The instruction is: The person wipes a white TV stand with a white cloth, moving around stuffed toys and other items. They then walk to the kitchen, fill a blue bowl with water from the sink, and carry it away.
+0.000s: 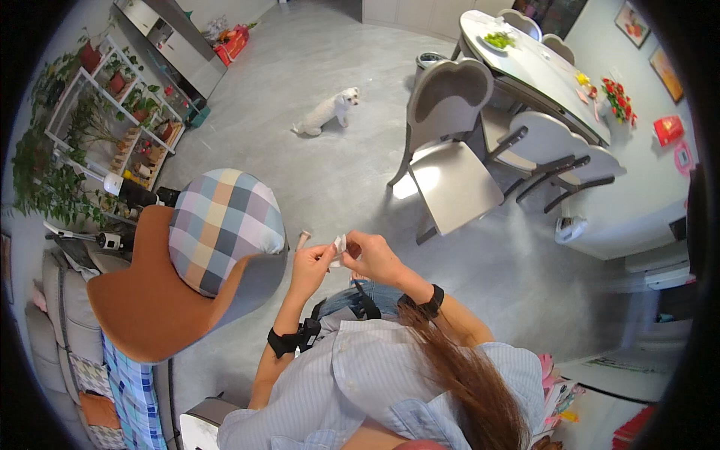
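Observation:
In front of my body, both hands hold a small crumpled white piece, perhaps tissue or paper (340,244). My left hand (310,271) pinches its left side between thumb and fingers. From the right, my right hand (372,259) grips the other side, its fingertips close to the left thumb. Part of the white piece is hidden by the fingers, and some of it shows below them. A black band (288,341) with a small device circles my left wrist. Another black band (433,304) is around the right wrist.
A brown armchair (126,304) with a plaid cushion (225,225) stands close on my left. Ahead, a white dog (326,114) sits on the grey floor (247,124). Chairs (458,185) surround a dining table (540,70) at the right. A plant rack (115,101) stands far left, above a sofa (67,298).

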The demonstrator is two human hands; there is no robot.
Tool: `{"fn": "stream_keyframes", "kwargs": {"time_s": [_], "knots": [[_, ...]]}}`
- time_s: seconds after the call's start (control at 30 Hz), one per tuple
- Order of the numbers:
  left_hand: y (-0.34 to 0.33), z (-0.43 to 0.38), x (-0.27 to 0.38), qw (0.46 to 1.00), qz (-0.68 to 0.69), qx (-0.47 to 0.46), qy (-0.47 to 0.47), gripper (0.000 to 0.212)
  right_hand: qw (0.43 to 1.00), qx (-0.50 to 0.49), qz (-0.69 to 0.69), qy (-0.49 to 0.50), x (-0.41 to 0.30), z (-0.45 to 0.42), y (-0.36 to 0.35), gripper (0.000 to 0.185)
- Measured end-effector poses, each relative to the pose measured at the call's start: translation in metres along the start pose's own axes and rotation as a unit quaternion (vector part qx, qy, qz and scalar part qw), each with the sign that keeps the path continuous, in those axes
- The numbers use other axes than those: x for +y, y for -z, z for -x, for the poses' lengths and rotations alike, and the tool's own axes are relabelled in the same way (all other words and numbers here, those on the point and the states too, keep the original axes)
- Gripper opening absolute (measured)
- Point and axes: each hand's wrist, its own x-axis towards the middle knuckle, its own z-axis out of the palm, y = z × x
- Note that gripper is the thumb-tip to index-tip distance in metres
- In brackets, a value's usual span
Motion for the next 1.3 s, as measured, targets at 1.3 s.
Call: {"fn": "stream_keyframes", "kwargs": {"time_s": [1.3], "knots": [[-0.106, -0.824, 0.143, 0.896, 0.178, -0.397, 0.085, 0.025, 0.662, 0.613, 0.133, -0.411, 0.198, -0.435, 0.286, 0.07]]}}
